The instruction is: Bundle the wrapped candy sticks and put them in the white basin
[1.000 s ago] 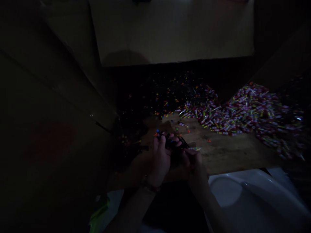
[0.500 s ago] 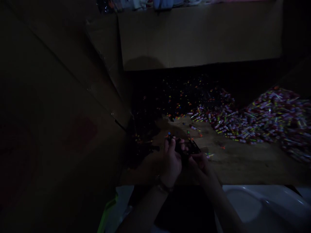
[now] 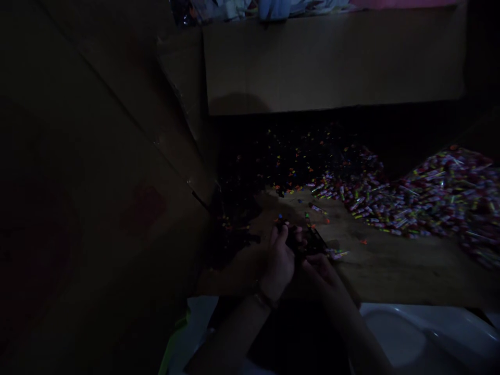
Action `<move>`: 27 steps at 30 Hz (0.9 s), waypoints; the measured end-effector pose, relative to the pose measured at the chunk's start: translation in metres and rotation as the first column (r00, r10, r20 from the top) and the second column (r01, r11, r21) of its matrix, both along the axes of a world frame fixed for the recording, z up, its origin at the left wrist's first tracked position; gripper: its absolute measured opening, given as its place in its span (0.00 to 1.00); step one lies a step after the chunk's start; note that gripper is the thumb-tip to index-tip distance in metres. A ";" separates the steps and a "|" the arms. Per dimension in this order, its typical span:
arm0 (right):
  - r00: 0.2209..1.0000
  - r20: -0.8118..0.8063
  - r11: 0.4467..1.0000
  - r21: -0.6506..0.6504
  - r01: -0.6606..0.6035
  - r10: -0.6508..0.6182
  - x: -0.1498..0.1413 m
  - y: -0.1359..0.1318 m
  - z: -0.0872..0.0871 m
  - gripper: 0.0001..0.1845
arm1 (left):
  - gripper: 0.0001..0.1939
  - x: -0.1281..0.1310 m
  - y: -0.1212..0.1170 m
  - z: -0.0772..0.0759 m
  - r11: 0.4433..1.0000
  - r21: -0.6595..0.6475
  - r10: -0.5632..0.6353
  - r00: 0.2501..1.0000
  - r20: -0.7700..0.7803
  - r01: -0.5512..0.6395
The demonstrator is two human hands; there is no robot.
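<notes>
Near the front of a wooden board, my left hand (image 3: 282, 260) is closed round a dark object (image 3: 314, 240) whose kind the dim light hides. Its straight black edge sticks out to the right of my fingers. My right hand (image 3: 323, 272) is right beside it, thumb and fingers pinched together at the lower end of the dark object. What those fingertips hold is too dark to make out. A small blue piece (image 3: 280, 215) lies just beyond my left fingertips. Some slim clear sticks (image 3: 338, 253) rest to the right of the hands.
A large heap of small wrapped tubes (image 3: 422, 203) covers the right side of the wooden board (image 3: 390, 265). Tiny coloured bits (image 3: 291, 172) lie scattered over a dark pile behind. A cardboard flap (image 3: 336, 62) spans the back; a white basin (image 3: 394, 333) sits below right.
The whole view has shifted slightly, so the scene appears a little further right. Both hands stay together at the dark object, with the right fingers slightly lower.
</notes>
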State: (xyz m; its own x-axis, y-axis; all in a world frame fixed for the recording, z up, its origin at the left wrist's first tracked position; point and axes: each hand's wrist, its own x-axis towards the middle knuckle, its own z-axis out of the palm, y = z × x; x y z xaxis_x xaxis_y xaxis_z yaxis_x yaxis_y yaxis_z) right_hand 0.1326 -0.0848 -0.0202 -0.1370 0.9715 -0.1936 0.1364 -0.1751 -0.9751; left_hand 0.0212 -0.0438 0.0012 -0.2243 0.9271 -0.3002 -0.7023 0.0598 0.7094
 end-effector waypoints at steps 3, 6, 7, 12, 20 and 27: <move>0.997 0.081 0.997 0.081 -0.001 -0.006 0.020 0.011 -0.006 0.14 | 0.16 -0.030 -0.005 -0.001 0.997 0.050 -0.032 0.934 -0.354 0.054; 0.926 0.370 0.948 0.315 -0.045 -0.079 0.047 0.024 -0.007 0.15 | 0.23 -0.075 -0.017 0.006 0.999 -0.022 -0.027 0.236 -0.971 0.024; 0.874 0.463 0.920 0.387 -0.055 -0.143 0.055 0.027 -0.006 0.16 | 0.23 -0.089 -0.022 0.009 0.992 -0.128 -0.129 -0.053 -0.990 -0.013; 0.792 0.549 0.941 0.325 0.091 -0.266 0.060 0.028 0.004 0.22 | 0.17 -0.122 -0.042 0.014 0.863 -0.470 -0.474 -0.620 -0.626 -0.185; 0.965 0.143 0.968 0.088 -0.235 0.221 0.024 0.018 0.038 0.19 | 0.16 -0.118 -0.036 0.006 0.977 -0.188 -0.153 -0.280 -0.948 0.100; 0.971 0.073 0.929 0.285 -0.238 0.227 0.008 0.018 0.063 0.11 | 0.11 -0.077 -0.039 0.041 0.965 0.041 -0.090 0.474 -0.876 0.258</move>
